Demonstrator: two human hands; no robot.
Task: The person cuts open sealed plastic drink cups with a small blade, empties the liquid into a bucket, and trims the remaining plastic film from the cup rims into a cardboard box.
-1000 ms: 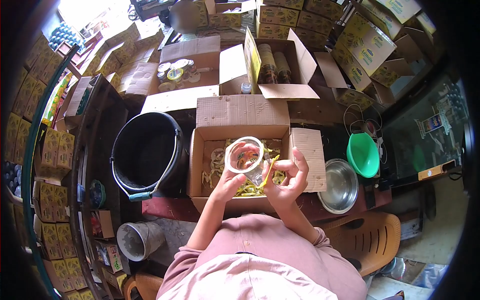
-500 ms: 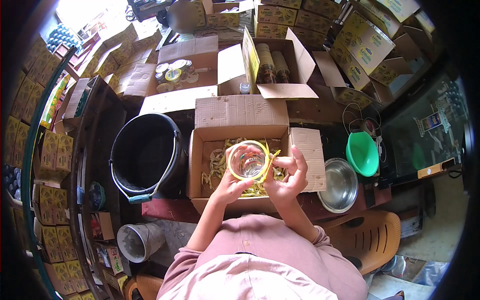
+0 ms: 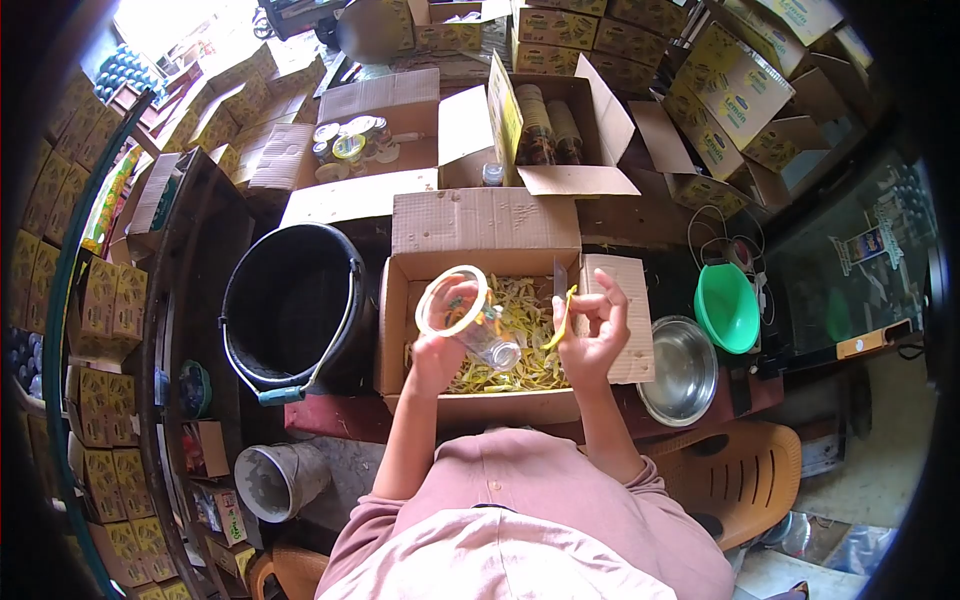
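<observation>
My left hand (image 3: 436, 358) is wrapped round a clear plastic jar (image 3: 497, 350), tilted with its pale orange-rimmed mouth toward me and its base down to the right. Coloured print shows on its wall. My right hand (image 3: 594, 345) is closed on a small knife, its thin blade (image 3: 560, 277) pointing up. A curled yellow strip (image 3: 561, 325) hangs at the same fingers, apart from the jar. Below both hands sits an open cardboard box (image 3: 480, 408) with many yellow strips (image 3: 530, 300) inside.
A black bucket (image 3: 238, 300) stands left of the box. To the right are a steel bowl (image 3: 680, 372) and a green bowl (image 3: 727, 308). Behind, one carton (image 3: 375, 95) holds several lidded jars, and another (image 3: 605, 110) holds stacked jars. An orange chair (image 3: 735, 465) is at lower right.
My hands have moved apart. The jar has gone left and tilted, and its yellow rim edging is off. The yellow strip is now at my right hand, clear of the jar.
</observation>
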